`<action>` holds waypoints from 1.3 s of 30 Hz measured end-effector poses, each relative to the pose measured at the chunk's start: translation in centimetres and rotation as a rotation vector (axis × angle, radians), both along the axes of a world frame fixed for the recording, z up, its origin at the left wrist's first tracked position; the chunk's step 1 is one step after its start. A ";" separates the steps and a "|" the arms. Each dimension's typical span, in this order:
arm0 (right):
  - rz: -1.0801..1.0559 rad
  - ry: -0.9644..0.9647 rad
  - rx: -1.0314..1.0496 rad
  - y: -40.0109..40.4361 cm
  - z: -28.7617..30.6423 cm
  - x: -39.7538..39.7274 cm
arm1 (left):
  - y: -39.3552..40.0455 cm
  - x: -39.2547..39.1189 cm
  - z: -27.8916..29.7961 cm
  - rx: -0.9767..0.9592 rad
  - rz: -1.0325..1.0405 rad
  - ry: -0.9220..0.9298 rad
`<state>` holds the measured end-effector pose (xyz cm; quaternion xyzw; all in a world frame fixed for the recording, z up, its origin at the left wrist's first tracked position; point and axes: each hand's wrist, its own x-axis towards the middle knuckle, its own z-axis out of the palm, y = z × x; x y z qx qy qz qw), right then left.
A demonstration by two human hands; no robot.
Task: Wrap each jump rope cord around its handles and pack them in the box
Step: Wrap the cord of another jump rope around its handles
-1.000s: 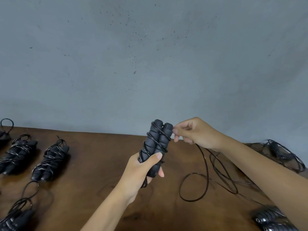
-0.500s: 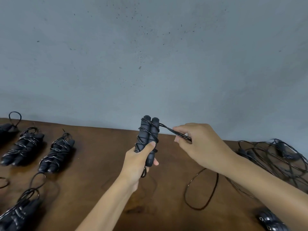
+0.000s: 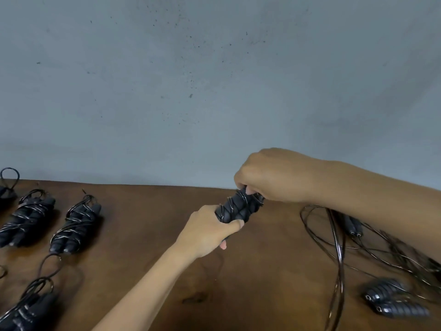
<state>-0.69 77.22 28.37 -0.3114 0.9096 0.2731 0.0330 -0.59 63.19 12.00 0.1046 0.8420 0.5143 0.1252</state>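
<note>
Right hand (image 3: 274, 175) fingers pinched the cord at the top of the paired handles (image 3: 238, 207); left hand (image 3: 207, 229) gripped their base above the worktop (image 3: 152, 235). Four wrapped ropes lay left, nearest (image 3: 75, 226); loose cords (image 3: 338, 247) right.

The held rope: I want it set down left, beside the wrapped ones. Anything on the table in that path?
Nothing visible: the table is bare between the held rope and the nearest wrapped rope.
</note>
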 end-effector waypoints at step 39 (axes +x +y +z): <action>-0.206 -0.819 -0.879 3.2 -3.4 -2.0 | -2.4 2.2 0.0 -0.085 -0.044 0.986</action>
